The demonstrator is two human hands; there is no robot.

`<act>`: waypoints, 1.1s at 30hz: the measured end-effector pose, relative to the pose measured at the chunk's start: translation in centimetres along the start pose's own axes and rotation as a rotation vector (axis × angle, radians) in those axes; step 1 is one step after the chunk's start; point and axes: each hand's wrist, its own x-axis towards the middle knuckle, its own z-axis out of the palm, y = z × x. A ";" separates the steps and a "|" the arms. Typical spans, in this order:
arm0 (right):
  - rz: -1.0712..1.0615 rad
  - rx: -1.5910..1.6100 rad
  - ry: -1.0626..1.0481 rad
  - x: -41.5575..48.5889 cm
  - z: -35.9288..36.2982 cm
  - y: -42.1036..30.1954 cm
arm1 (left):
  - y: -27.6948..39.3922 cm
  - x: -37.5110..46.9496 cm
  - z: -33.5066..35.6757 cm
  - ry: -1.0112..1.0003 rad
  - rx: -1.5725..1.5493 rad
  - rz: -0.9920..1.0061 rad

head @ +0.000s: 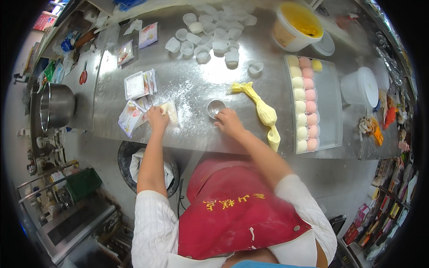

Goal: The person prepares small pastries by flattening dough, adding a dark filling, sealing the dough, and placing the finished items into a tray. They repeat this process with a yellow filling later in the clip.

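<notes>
My left hand [158,118] pinches the left edge of a stack of pale, floured dough sheets [172,112] on the steel table [201,137]. An opened printed packet [130,117] lies just left of that hand. My right hand [230,122] has its fingertips on the near rim of a small clear plastic cup [215,108], which stands on the table; the cup looks empty. To the right of this hand lies a yellow-filled piping bag [266,112], twisted near its lower end. White flour [182,90] is scattered between and beyond my hands.
Several plastic cups [219,35] crowd the far side. A tray [326,110] on the right holds rows of cream balls [301,107] and pink balls [311,106], plus one yellow ball [316,65]. Behind it stands a yellow-smeared tub [296,26]. A steel bowl [60,106] stands left.
</notes>
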 end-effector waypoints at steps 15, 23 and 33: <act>-0.232 0.163 0.113 12.4 4.4 -13.3 | 2.0 1.5 -10.3 -0.189 -0.633 0.432; 0.299 0.412 -0.181 13.4 7.8 -12.0 | -2.0 0.3 -6.5 0.102 -1.064 0.137; 0.754 0.879 -0.082 12.8 11.8 -14.9 | 2.3 -0.5 -2.7 -0.337 -1.977 -0.532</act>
